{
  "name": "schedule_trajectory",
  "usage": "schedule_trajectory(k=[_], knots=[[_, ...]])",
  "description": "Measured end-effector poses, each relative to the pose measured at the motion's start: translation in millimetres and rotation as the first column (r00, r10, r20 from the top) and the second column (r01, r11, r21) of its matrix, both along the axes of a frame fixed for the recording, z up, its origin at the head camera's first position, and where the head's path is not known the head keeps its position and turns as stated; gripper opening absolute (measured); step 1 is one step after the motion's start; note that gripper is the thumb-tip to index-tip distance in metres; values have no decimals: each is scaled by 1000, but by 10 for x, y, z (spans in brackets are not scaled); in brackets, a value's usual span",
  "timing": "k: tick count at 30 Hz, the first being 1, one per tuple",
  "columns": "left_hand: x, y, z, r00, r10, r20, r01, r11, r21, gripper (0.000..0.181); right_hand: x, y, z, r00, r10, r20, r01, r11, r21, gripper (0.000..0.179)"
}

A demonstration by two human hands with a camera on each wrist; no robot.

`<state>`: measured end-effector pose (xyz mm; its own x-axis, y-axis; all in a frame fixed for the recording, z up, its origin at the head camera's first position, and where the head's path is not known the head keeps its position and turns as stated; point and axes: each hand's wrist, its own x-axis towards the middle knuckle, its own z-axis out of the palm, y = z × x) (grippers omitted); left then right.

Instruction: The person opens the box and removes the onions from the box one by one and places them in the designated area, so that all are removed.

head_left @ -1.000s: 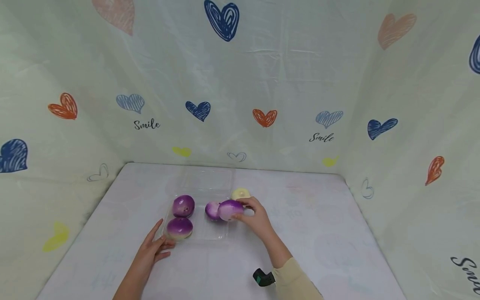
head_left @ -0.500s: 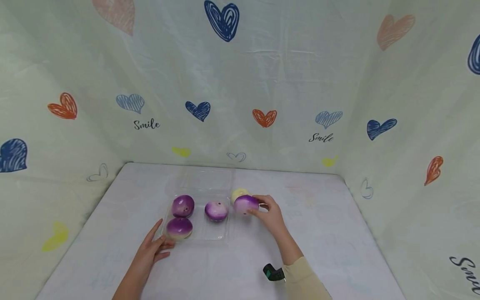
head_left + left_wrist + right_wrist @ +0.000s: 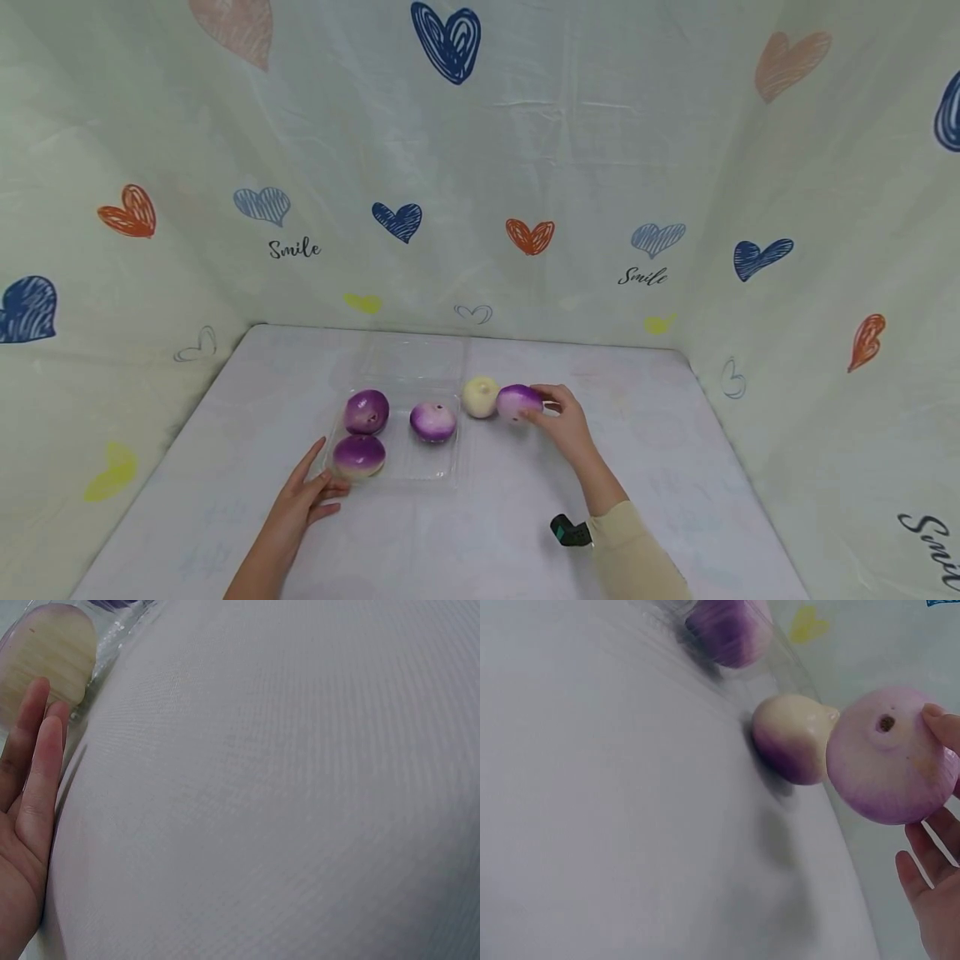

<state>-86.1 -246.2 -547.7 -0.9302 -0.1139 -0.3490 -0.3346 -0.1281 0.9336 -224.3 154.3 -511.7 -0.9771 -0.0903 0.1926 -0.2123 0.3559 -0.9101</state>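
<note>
A purple-and-white onion (image 3: 519,403) is held between the thumb and fingers of my right hand (image 3: 564,423), apparently just above the table. Close to its left, a second onion (image 3: 481,397) rests on the table with its cream end up. The clear plastic container (image 3: 408,468) lies open beside it with three more onions, two at its left and a paler-topped onion (image 3: 432,422) at its right. Against the container's front left corner, my left hand (image 3: 298,498) rests with extended fingers. In the left wrist view those fingers lie beside an onion's cream underside (image 3: 56,649).
The container's clear lid (image 3: 412,358) is folded back toward the rear wall. A white table (image 3: 420,550) reaches back to a curtain (image 3: 600,150) printed with hearts. A small black device (image 3: 570,532) sits at the right sleeve.
My right hand has carried the onion rightward, from over the container's right side to beyond the cream-topped onion, which is now uncovered. The left hand has stayed in place.
</note>
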Motion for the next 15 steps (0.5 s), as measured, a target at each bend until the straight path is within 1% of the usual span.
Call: schedule_trajectory(k=[4, 11, 15], knots=[[-2, 1, 5, 1000, -2, -3, 2, 1000, 1, 65, -67, 68, -11, 1000, 1, -2, -1, 1000, 29, 46], [-2, 0, -13, 999, -7, -32, 7, 1000, -5, 65, -219, 125, -64, 1000, -5, -19, 7, 994, 106, 45], [3, 3, -14, 1000, -6, -30, 6, 1000, 1, 65, -293, 133, -76, 1000, -12, -7, 13, 990, 142, 46]])
